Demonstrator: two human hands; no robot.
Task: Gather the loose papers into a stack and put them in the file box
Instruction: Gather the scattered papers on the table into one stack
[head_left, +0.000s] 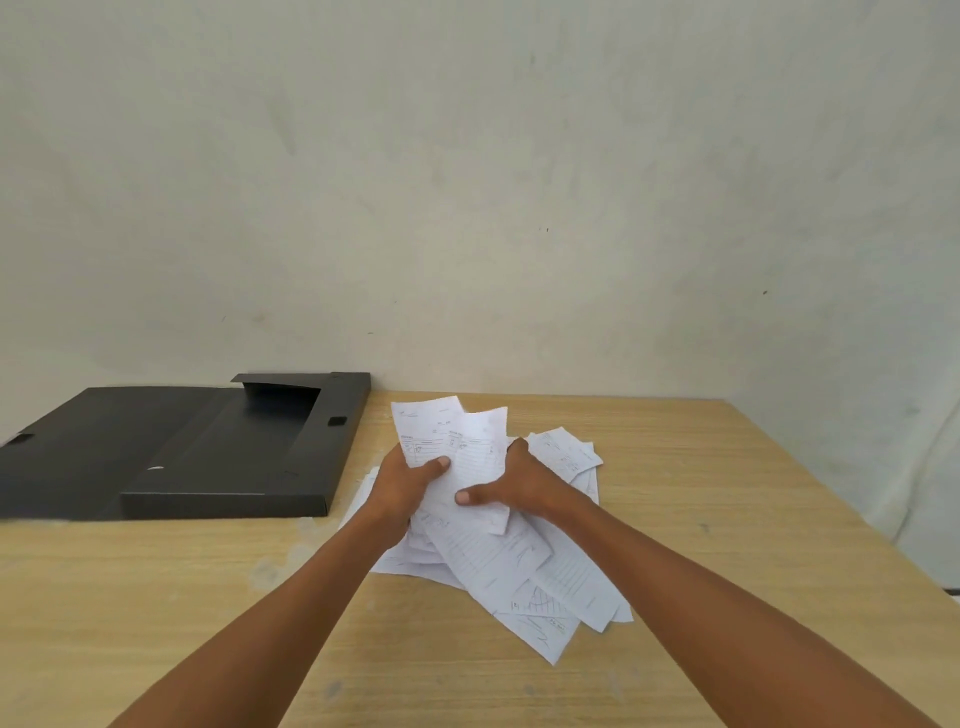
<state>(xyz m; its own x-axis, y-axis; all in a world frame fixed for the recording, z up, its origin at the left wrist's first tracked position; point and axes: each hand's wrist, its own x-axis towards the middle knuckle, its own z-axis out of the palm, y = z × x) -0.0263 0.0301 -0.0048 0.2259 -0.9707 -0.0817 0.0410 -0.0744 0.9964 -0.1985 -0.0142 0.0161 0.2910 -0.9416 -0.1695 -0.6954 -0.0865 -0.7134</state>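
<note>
Several white printed papers lie in a loose pile (524, 566) on the wooden table, fanned toward me and to the right. Both hands hold a few sheets (457, 436) lifted upright above the pile's far end. My left hand (405, 483) grips their left edge, thumb on the front. My right hand (514, 483) grips their right side, thumb pressed on the front. The black file box (234, 457) lies open at the left, its tray beside the papers and its lid flat further left.
The light wooden table (727, 519) ends at its right edge near a pale wall. A plain wall stands right behind the box and papers. Bare tabletop lies in front of the box and to the right of the pile.
</note>
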